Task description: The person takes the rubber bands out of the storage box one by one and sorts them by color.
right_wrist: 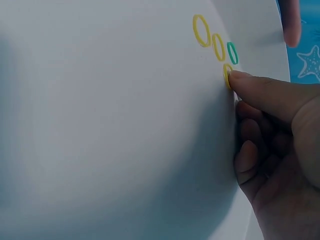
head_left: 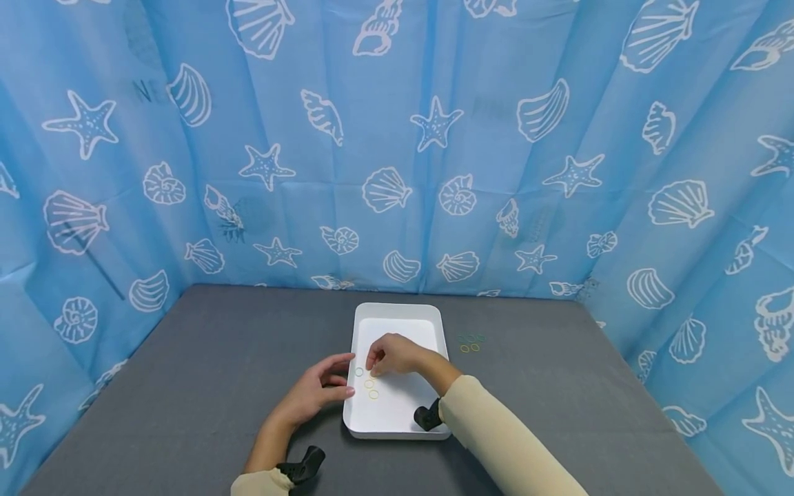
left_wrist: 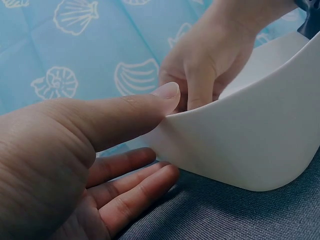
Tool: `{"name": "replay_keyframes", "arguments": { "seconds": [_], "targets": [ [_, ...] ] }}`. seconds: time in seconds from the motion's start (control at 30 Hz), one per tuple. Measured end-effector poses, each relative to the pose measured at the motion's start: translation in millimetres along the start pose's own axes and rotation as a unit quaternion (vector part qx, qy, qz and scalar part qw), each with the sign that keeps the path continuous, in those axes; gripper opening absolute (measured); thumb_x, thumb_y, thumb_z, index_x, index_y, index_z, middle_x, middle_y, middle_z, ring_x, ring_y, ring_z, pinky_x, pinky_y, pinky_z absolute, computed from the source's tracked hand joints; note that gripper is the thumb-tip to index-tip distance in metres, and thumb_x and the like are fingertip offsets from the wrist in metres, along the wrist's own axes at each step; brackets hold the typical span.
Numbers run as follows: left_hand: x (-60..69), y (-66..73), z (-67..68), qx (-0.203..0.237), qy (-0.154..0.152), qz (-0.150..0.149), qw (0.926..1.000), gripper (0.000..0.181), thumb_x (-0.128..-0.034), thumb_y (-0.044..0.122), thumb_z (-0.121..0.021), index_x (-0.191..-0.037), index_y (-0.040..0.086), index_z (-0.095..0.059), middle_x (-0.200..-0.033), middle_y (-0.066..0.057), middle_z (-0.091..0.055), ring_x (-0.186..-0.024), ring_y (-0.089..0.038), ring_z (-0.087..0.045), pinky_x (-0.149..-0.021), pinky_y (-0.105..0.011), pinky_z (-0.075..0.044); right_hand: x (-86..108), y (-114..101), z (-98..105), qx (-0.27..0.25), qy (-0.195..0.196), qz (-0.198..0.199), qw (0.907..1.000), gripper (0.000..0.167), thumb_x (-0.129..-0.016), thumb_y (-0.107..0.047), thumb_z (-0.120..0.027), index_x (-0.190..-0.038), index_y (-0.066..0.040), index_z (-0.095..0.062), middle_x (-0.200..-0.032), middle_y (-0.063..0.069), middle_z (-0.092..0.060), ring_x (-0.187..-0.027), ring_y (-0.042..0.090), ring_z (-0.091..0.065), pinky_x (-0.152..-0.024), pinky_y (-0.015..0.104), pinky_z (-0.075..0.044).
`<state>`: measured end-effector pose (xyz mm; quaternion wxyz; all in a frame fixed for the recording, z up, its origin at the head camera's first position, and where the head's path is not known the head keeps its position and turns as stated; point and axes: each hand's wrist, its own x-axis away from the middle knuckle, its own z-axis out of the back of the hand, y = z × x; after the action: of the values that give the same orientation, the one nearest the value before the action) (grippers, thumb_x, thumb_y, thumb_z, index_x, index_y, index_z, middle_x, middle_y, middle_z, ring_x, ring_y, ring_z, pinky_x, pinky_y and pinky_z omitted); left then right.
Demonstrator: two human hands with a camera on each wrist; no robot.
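The farthest yellow ring [right_wrist: 225,77] lies in the white tray [head_left: 403,396], toward nine o'clock. It sits at eight o'clock from the nearer right hand [head_left: 397,353], three from the left hand [head_left: 321,387], spread at the wall. Only the right wrist view shows the right thumb touching it; I cannot tell whether fingers pinch it. More rings [head_left: 475,347] lie on the desk [head_left: 527,413], three o'clock from the right hand.
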<state>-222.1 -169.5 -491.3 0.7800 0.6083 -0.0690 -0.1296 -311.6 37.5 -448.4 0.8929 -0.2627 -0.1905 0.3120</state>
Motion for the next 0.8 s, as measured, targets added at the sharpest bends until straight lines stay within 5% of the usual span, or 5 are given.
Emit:
{"name": "replay_keyframes", "arguments": {
  "seconds": [0.27,0.6,0.8],
  "targets": [
    [4.6,14.7,-1.0,0.011,-0.003,0.004,0.9999,0.061,-0.0878,0.005,-0.071,-0.142,0.001,-0.045,-0.133,-0.026,-0.051,-0.102,-0.031,-0.058,-0.08,-0.038,-0.05,-2.9,-1.9,-1.4,0.034,0.002,0.003,0.9994,0.008,-0.083,-0.005,-0.075,-0.078,-0.008,-0.07,-0.067,-0.008,-0.059,-0.064,0.006,-0.05,-0.065,0.022,-0.04],
    [-0.3,-0.1,0.6,0.017,-0.006,0.003,0.9998,0.064,-0.0873,0.009,-0.073,-0.144,0.004,-0.044,-0.134,-0.023,-0.051,-0.103,-0.028,-0.059,-0.08,-0.037,-0.05,1.9,-2.4,0.2,0.029,-0.001,0.013,0.9995,0.015,-0.086,-0.006,-0.073,-0.074,-0.012,-0.066,-0.067,-0.007,-0.057,-0.064,0.007,-0.048,-0.065,0.023,-0.039],
    [2.0,5.2,0.2,0.02,-0.007,-0.004,0.9998,0.063,-0.0875,0.007,-0.072,-0.143,0.0,-0.043,-0.133,-0.026,-0.05,-0.102,-0.029,-0.059,-0.079,-0.034,-0.05,7.7,1.1,4.6,-0.002,0.015,0.012,0.9998,0.013,-0.088,-0.006,-0.071,-0.076,-0.01,-0.066,-0.069,-0.005,-0.057,-0.065,0.008,-0.048,-0.063,0.024,-0.039]
  ]
}}
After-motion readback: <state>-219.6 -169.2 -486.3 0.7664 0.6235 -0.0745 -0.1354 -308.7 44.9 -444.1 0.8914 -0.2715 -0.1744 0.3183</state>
